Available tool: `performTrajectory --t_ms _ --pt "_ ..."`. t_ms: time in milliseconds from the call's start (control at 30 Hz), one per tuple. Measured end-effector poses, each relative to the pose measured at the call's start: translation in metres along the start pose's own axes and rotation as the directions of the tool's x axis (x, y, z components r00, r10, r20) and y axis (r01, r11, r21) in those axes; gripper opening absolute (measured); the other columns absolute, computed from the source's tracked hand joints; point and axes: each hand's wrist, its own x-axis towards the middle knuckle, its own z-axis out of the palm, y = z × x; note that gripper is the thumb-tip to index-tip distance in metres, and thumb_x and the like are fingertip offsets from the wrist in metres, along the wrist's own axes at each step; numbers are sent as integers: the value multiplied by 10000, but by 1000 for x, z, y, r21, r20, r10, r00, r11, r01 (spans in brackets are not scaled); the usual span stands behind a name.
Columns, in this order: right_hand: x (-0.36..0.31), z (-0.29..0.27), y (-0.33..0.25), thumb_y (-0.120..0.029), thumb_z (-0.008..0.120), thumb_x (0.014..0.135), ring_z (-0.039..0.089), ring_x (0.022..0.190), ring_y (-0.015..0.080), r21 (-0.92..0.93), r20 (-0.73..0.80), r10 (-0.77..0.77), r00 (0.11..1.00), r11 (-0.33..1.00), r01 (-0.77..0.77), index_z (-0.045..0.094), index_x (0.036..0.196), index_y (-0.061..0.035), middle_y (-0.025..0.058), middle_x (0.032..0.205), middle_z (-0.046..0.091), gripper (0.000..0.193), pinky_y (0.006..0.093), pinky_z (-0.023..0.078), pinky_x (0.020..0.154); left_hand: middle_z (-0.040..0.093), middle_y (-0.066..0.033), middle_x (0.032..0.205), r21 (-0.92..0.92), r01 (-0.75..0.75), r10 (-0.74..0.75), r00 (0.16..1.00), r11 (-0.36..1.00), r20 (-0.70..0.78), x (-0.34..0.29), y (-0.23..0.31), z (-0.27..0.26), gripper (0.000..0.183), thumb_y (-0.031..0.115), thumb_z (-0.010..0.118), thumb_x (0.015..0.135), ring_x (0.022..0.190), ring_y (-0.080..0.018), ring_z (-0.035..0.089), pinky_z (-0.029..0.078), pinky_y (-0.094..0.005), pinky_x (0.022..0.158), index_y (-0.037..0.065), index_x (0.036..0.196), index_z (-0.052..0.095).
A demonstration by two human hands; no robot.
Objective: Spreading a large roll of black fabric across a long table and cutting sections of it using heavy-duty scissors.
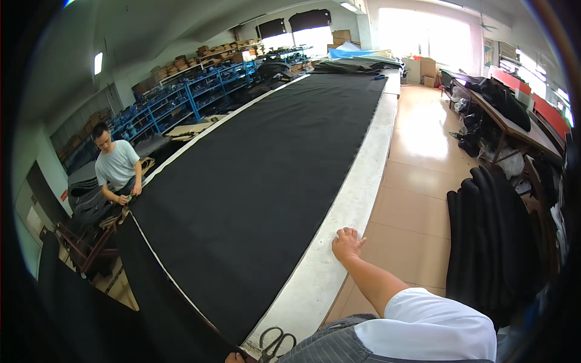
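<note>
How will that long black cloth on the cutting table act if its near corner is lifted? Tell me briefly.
Probably floppy: the black cloth lies flat along the white table edge and hangs limp past the near end. Likely heavy to drag, since it runs the table's whole length. It may slide a little; the right hand rests on the table edge, while scissors lie near the corner.

The long white cutting table (357, 199) is lying almost wholly under a spread of black fabric (254, 163), leaving only a pale bare strip running along its right edge. The right hand (346, 244) is resting flat on that strip, partly blocking it. Grey metal scissors (275, 345) are sitting at the near end, beside what may be the left hand (233, 357). A person in a pale shirt (116, 164) is occupying the far left edge. The tan tiled aisle (417, 169) is lying open, narrowed by upright black fabric rolls (490, 242).
</note>
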Motion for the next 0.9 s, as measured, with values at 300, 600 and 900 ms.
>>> performTrajectory --t_ms 300,600,900 --pt "0 1 1 -254 483 846 295 1288 190 20 -4 -4 1000 1000 4 530 1157 -148 17 1303 433 331 654 172 1025 613 -211 1038 -22 28 -26 998 999 49 -6 14 -15 427 375 390 899 960 -406 559 429 -458 824 32 999 625" --pt "-2 -2 -4 -249 512 826 289 1295 204 31 10 -10 1000 999 10 540 1142 -153 19 1302 430 331 665 186 1019 645 -156 812 83 99 -89 989 992 -120 14 -20 26 272 306 498 801 819 -353 611 473 -465 709 70 781 632" --pt "-5 -12 -3 -251 526 840 310 1274 194 -12 5 -2 1000 1000 2 546 1121 -155 10 1288 436 298 647 227 1003 648 -124 884 117 53 -42 995 992 -90 9 -10 19 290 329 462 855 884 -325 606 472 -449 769 90 824 624"
